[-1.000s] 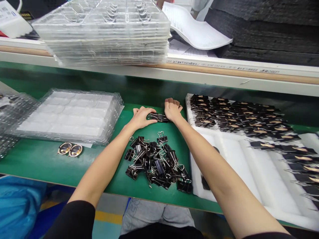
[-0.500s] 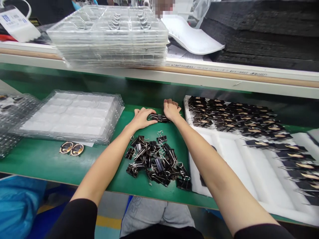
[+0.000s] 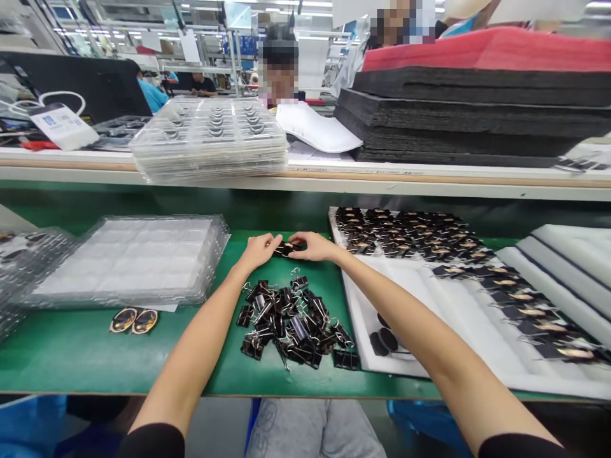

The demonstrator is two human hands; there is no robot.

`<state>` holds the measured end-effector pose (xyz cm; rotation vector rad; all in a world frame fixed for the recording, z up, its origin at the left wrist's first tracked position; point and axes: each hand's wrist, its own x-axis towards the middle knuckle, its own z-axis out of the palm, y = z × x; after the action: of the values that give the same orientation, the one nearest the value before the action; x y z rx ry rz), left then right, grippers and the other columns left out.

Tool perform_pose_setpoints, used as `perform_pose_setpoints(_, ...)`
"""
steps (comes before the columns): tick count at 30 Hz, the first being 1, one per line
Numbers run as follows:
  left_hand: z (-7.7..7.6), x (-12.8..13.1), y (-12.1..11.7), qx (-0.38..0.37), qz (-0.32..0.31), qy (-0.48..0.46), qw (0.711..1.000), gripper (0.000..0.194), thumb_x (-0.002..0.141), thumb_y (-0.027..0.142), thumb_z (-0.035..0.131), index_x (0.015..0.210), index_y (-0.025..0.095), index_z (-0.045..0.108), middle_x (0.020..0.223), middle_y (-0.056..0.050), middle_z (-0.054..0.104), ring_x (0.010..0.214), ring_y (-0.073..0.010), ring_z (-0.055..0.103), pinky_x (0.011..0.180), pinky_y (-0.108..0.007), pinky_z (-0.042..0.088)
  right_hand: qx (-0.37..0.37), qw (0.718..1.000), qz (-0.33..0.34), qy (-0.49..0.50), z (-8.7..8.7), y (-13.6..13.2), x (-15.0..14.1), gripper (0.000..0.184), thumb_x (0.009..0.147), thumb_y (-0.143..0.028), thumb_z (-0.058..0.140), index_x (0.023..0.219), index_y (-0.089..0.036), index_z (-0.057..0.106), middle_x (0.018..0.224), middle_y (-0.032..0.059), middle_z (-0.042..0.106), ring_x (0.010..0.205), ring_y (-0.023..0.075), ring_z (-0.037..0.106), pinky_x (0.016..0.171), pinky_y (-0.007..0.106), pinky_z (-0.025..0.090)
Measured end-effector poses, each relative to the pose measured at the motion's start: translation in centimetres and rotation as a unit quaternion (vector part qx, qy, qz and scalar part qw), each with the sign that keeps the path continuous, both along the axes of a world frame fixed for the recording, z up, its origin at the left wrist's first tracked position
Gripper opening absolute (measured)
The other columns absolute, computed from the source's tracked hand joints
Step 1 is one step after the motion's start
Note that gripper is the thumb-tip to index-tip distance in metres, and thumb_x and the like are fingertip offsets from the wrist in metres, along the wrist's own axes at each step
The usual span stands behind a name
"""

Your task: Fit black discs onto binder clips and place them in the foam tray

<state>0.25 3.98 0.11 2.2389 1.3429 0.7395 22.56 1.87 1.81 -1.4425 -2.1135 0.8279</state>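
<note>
My left hand and my right hand meet over the green bench, fingers curled in from both sides. Between them they grip black binder clips with wire handles; a small tan patch shows there, and the fingers cover the rest. Just in front lies a loose pile of black binder clips. To the right, a white foam tray carries rows of clipped black pieces with tan parts. Dark round discs sit near the tray's front left, partly behind my right forearm.
A pair of gold-rimmed sunglasses lenses lies at the front left. Behind them are stacked clear plastic trays. On the shelf above stand more clear trays and black foam sheets. White foam blocks lie far right.
My hands have come closer together on the binder clips, my right hand turning inward to grip. The head view has tilted up, showing more of the shelf and people behind.
</note>
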Motion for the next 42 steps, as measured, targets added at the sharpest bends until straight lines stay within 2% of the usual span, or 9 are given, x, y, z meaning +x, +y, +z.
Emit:
perform_pose_setpoints(3,-0.4,-0.4,0.2,-0.008,-0.017,-0.02,1.0,0.061,0.103,0.063,0.023,0.08,0.023,0.062,0.07,-0.004,0.066,0.073,-0.0216,0.063,0.074,-0.032,0.045,0.04,0.998,-0.02,-0.043,1.2,-1.3,-0.4,0.019,0.082,-0.031,0.077,0.097,-0.02,0.077,0.089,0.0018,0.076,0.083,0.0191,0.067,0.08,0.031,0.05)
perform_pose_setpoints(7,-0.9,-1.0,0.7,-0.018,-0.001,-0.088,0.996,0.072,0.103,0.065,0.01,0.108,0.019,0.066,0.079,-0.005,0.07,0.077,-0.0209,0.064,0.076,-0.031,0.049,0.126,0.991,-0.049,-0.012,6.0,-5.8,2.7,0.019,0.086,-0.03,0.07,0.103,-0.023,0.076,0.098,0.0014,0.077,0.092,0.0206,0.068,0.086,0.032,0.05)
perform_pose_setpoints(11,-1.0,-1.0,1.1,-0.035,-0.013,-0.072,0.997,0.068,0.104,0.063,0.014,0.112,0.019,0.066,0.082,-0.005,0.07,0.078,-0.0214,0.064,0.074,-0.03,0.048,0.151,0.982,-0.101,-0.059,11.5,-13.3,11.2,0.032,0.088,-0.038,0.064,0.115,-0.024,0.074,0.119,0.0044,0.075,0.114,0.0276,0.067,0.102,0.042,0.05)
perform_pose_setpoints(14,-0.6,-0.7,1.2,-0.025,-0.014,-0.019,0.999,0.055,0.103,0.057,0.026,0.105,0.023,0.069,0.085,-0.003,0.073,0.081,-0.0219,0.065,0.075,-0.031,0.046,0.135,0.962,-0.182,-0.155,13.1,-18.3,19.3,0.031,0.086,-0.04,0.06,0.111,-0.026,0.073,0.115,0.0055,0.075,0.113,0.0284,0.068,0.103,0.043,0.051)
perform_pose_setpoints(18,-0.2,-0.3,1.2,-0.021,-0.002,0.023,1.0,0.048,0.101,0.053,0.031,0.089,0.025,0.068,0.089,-0.002,0.076,0.079,-0.0225,0.065,0.073,-0.032,0.045,0.059,0.945,-0.25,-0.201,10.4,-21.7,27.7,0.025,0.08,-0.04,0.063,0.1,-0.028,0.073,0.11,0.0081,0.077,0.105,0.03,0.07,0.096,0.044,0.054)
perform_pose_setpoints(21,-0.1,-0.2,1.2,-0.021,-0.001,0.026,0.999,0.047,0.1,0.053,0.033,0.083,0.025,0.066,0.097,-0.003,0.077,0.081,-0.0227,0.066,0.072,-0.032,0.045,0.034,0.933,-0.281,-0.222,7.2,-21.9,30.3,0.025,0.078,-0.037,0.063,0.1,-0.029,0.072,0.112,0.0083,0.077,0.107,0.0314,0.07,0.095,0.047,0.053)
perform_pose_setpoints(26,-0.2,-0.4,0.9,-0.022,0.008,0.025,0.999,0.046,0.099,0.053,0.034,0.078,0.024,0.065,0.107,-0.003,0.078,0.081,-0.0215,0.066,0.073,-0.032,0.045,0.028,0.91,-0.283,-0.3,4.9,-21.2,31.0,0.025,0.077,-0.032,0.063,0.099,-0.03,0.074,0.115,0.0086,0.077,0.116,0.0348,0.066,0.099,0.055,0.046)
perform_pose_setpoints(38,-0.2,-0.3,0.6,-0.012,0.0,0.017,1.0,0.046,0.099,0.052,0.036,0.082,0.023,0.068,0.095,-0.003,0.076,0.076,-0.0202,0.065,0.069,-0.03,0.045,-0.012,0.889,-0.269,-0.371,3.9,-21.1,31.9,0.025,0.083,-0.033,0.065,0.106,-0.032,0.074,0.115,0.0079,0.078,0.113,0.0328,0.067,0.098,0.053,0.039)
perform_pose_setpoints(42,-0.3,-0.4,0.6,-0.013,-0.003,0.01,1.0,0.046,0.1,0.05,0.036,0.08,0.023,0.067,0.095,-0.004,0.077,0.079,-0.0206,0.065,0.073,-0.029,0.045,0.065,0.859,-0.262,-0.435,5.0,-22.2,29.7,0.02,0.086,-0.032,0.065,0.103,-0.028,0.074,0.111,0.0102,0.078,0.104,0.0319,0.068,0.093,0.051,0.038)
